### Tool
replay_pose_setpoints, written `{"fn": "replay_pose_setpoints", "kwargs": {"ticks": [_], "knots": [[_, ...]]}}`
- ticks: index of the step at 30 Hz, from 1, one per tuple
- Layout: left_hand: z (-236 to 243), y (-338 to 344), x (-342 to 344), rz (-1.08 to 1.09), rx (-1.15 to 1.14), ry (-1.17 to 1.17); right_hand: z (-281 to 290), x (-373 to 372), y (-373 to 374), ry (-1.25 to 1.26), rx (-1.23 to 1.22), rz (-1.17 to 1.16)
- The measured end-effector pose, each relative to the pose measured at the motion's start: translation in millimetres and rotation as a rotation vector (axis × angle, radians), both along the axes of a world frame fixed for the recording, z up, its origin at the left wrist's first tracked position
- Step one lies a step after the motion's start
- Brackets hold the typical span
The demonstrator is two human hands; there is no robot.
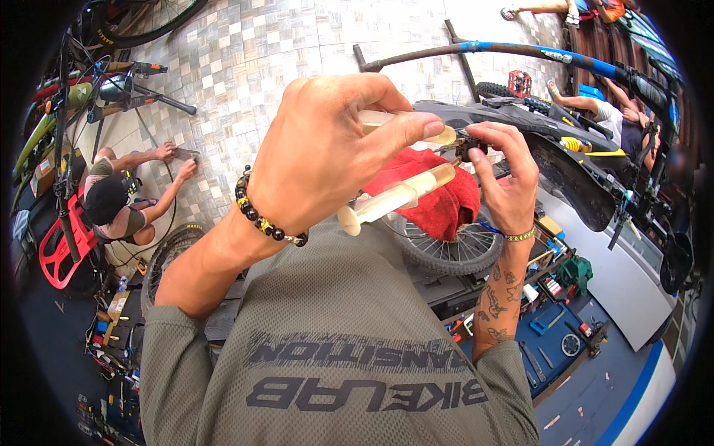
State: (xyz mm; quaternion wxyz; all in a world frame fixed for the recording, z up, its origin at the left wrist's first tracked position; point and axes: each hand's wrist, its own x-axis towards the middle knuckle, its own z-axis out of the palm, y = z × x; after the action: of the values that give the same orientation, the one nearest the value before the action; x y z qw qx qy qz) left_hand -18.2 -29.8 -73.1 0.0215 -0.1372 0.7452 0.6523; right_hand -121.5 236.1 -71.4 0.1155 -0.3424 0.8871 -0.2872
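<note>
Up close, pinched a second syringe (405,125) in left hand (327,156); steadied a small dark fitting (467,146) with curled right hand (509,182). Below, plastic syringe (394,198) against red rag (435,195). Probably light, rigid, slick; best gripped mid-barrel.

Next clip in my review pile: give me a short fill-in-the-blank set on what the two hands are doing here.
1. The left hand holds a pale plastic ____ between thumb and fingers.
2. Behind the syringes a ____ cloth is draped over the wheel.
3. The left wrist wears a bracelet of ____ beads.
4. The right hand pinches a small dark part on the ____.

Missing words: syringe; red; black; bicycle
</note>
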Motion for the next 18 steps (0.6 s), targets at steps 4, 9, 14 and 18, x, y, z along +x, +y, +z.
{"fn": "replay_pose_setpoints", "kwargs": {"ticks": [4, 9, 14, 18], "knots": [[2.7, 0.9, 0.8, 0.001, -0.062, 0.025, -1.5, -2.0, -6.9, 0.074, 0.027, 0.05], [3.4, -1.0, -0.3, 0.017, 0.028, -0.064, -6.1, -1.3, -12.4, 0.194, 0.065, 0.069], [0.9, 1.2, 3.9, 0.018, 0.031, -0.008, -3.3, 0.9, -15.9, 0.261, 0.165, 0.085], [0.8, 0.5, 3.9, -0.067, -0.16, 0.245, -6.6, -2.3, -12.9, 0.265, 0.125, 0.099]]}}
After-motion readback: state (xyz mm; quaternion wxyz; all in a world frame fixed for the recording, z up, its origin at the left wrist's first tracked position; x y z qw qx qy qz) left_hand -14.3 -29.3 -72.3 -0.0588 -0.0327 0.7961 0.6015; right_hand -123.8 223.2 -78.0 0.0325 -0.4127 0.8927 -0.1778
